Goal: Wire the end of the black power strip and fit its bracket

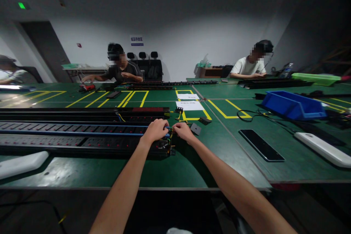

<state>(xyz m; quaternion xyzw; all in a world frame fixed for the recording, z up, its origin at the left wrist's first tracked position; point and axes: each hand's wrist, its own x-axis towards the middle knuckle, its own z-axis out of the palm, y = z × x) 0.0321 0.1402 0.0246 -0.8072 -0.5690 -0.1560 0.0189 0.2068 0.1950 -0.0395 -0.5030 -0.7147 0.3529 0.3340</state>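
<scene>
Long black strips (63, 140) with rows of sockets lie side by side on the green table. At their right end, my left hand (157, 130) rests over the blue-edged strip with its fingers bent together; what they pinch is too small to tell. Just to its right, my right hand (183, 131) has its fingertips closed at the yellow and green wires (171, 131) coming from the strip end. The fingertips of both hands nearly meet. A small dark grey cap (195, 128) lies right of my right hand.
A black phone (261, 144), a white device (323, 149) and a blue bin (294, 105) are on the right. Another white object (23, 164) lies front left. Paper sheets (189, 106) lie beyond my hands. Several people sit across the table.
</scene>
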